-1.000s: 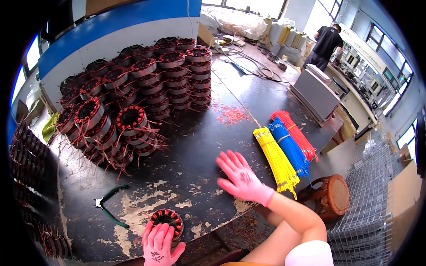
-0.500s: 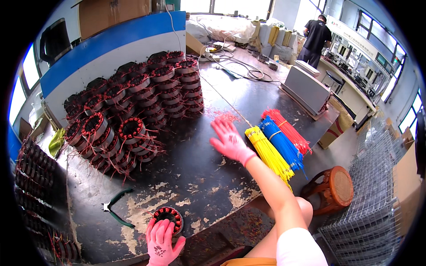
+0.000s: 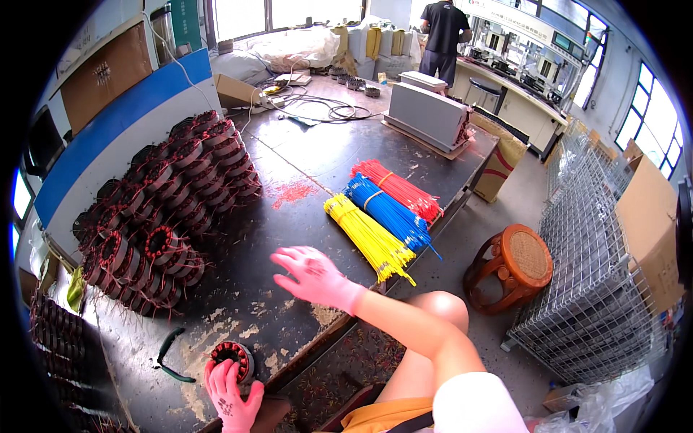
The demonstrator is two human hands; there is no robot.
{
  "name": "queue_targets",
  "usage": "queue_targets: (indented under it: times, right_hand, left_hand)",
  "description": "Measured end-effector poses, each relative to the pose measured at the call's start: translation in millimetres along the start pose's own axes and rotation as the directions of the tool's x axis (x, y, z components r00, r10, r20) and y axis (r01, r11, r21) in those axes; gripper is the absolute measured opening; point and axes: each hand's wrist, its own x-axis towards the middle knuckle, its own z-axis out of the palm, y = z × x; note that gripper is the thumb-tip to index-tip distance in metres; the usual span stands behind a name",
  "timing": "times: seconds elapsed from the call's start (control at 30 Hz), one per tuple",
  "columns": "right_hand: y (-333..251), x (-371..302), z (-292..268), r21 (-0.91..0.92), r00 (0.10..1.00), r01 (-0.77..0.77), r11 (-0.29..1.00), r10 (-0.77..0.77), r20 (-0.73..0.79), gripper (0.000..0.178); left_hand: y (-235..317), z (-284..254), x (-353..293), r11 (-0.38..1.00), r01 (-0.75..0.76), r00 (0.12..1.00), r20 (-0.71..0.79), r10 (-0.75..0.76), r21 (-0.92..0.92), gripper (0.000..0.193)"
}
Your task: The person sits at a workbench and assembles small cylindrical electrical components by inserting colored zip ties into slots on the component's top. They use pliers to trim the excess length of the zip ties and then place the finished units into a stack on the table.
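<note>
At the near edge of the dark counter (image 3: 303,180), the left hand (image 3: 232,393) grips a copper-wound coil (image 3: 232,356) upright; steady it there. The right hand (image 3: 314,276) hovers open, fingers spread, nearest the yellow wire bundle (image 3: 368,237). Green pliers (image 3: 167,353) lie beside; stacked coils (image 3: 173,195) crowd the left.

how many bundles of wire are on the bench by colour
yellow wire bundle: 1
blue wire bundle: 1
red wire bundle: 1
total: 3
</note>
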Motion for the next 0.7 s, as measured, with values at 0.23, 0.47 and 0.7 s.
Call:
queue_targets:
  times: [0.23, 0.47, 0.7]
  right_hand:
    - [29.4, -146.4, -157.0, -0.361, 0.710, -0.699, 0.617, 0.660, -0.245, 0.041]
    - [40.6, -157.8, -147.3, 0.079, 0.547, -0.836, 0.542, 0.835, 0.058, 0.047]
    - [49.7, -125.6, -145.0, -0.394, 0.717, -0.632, 0.668, 0.697, 0.031, 0.039]
  left_hand:
    - [11.7, 15.0, 34.3, 0.983, 0.133, 0.991, -0.016, -0.132, 0.130, 0.044]
    - [18.7, 14.5, 32.8, 0.995, 0.042, 0.997, 0.062, -0.047, 0.087, 0.040]
    - [26.2, 9.5, 30.9, 0.997, 0.022, 1.000, 0.020, -0.024, 0.074, 0.041]
